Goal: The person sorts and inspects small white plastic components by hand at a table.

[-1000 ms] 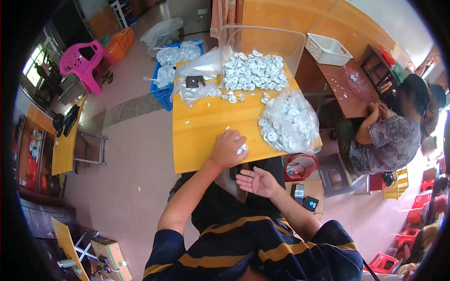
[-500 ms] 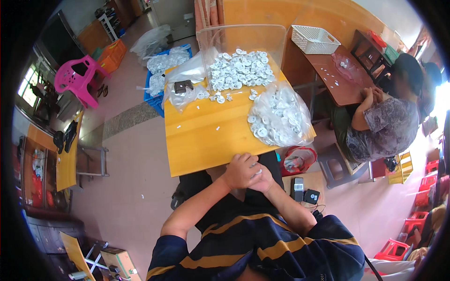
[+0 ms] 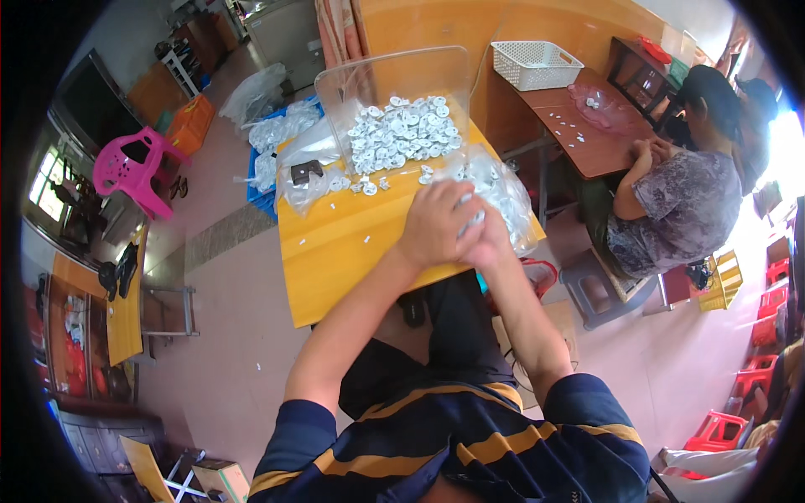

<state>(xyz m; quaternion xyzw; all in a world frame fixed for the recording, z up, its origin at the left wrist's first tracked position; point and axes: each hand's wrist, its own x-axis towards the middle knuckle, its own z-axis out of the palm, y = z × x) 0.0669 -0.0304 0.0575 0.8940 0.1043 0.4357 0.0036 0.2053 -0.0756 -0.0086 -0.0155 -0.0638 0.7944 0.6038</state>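
My left hand (image 3: pixel 429 225) and my right hand (image 3: pixel 490 241) are clasped together above the near right part of the yellow table (image 3: pixel 335 272). Between them shows a bit of a white plastic piece (image 3: pixel 476 220); the fingers cover most of it. Just behind my hands lies a clear plastic bag (image 3: pixel 516 210) full of similar white round pieces, partly hidden by them. A heap of these white pieces (image 3: pixel 402 134) fills a clear plastic bin (image 3: pixel 335 105) at the table's far side. A few loose pieces (image 3: pixel 369 188) rest in front of the bin.
A dark brown box-like object (image 3: pixel 306 172) lies on plastic film at the table's far left. Beyond the left edge stands a blue crate (image 3: pixel 262 199) with bagged goods. To the right, another person (image 3: pixel 683 193) sits at a brown table (image 3: pixel 587 151) bearing a white basket (image 3: pixel 537 67).
Both hands, still together, have risen from the table's near edge and moved forward over the tabletop, in front of the bag. The view has shifted slightly.
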